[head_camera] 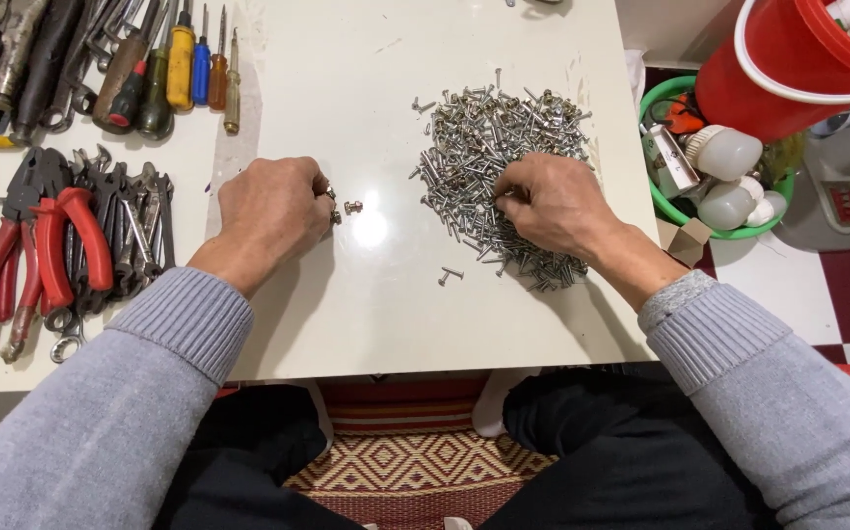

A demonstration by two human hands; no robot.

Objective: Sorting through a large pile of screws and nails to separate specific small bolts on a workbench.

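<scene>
Head cam looking straight down at a white tabletop point(386, 324), both arms in grey knit sleeves coming up from the bottom of the frame.

The right hand point(555, 204) is sitting on the big pile of silver screws point(494, 147) just right of centre. The fingers are curled and the tips pinch at the pile's left-middle part, so the grip looks closed on a screw or two, but the tips are buried in the heap and I can't tell for sure that anything is held. Most of the pile spreads above and below the hand, and one loose screw point(451, 275) lies apart at the pile's lower left.

The left hand point(273, 206) is left of centre, curled into a loose fist with small metal bits showing at the fingertips, so that grip looks closed on small hardware. A small fastener point(352, 207) lies on the tabletop just beside those fingertips, to the right, not touching as far as I can see.

Far left: red-handled pliers point(77, 236) lying on a bunch of wrenches, with a row of screwdrivers point(182, 64) at the upper left. At the upper right, a red bucket point(788, 69) and a green bowl point(729, 231) with white bulbs in it.
</scene>
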